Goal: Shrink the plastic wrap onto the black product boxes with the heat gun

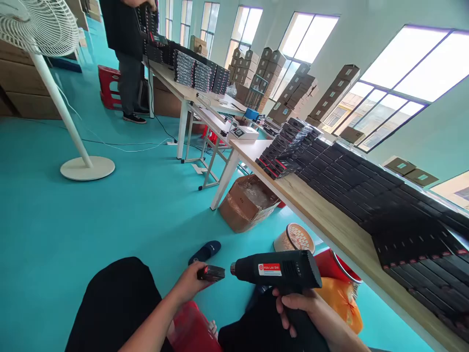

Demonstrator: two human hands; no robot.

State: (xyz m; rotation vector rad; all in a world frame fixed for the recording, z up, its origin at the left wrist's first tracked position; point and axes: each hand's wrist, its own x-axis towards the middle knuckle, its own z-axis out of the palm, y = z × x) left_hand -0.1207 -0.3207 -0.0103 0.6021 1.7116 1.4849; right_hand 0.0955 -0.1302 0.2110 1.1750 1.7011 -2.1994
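A black heat gun (276, 269) with a red-and-white label is in my right hand (298, 305), whose fingers wrap round its handle. Its metal nozzle points left. Just off the nozzle, apart from it, a small black box (212, 273) with a glossy surface and some red on it is gripped in my left hand (192, 281). Both hands are above my lap, and the box's far end faces the nozzle. Part of the box is hidden by my left fingers.
Stacked black boxes (351, 181) line the worktable (330, 215) at right. Beneath it are a cardboard box (245, 203), a round tub (293, 238) and an orange bag (340, 303). A slipper (205, 252) lies on the floor. Further off are a fan (88, 167) and a standing person (128, 58).
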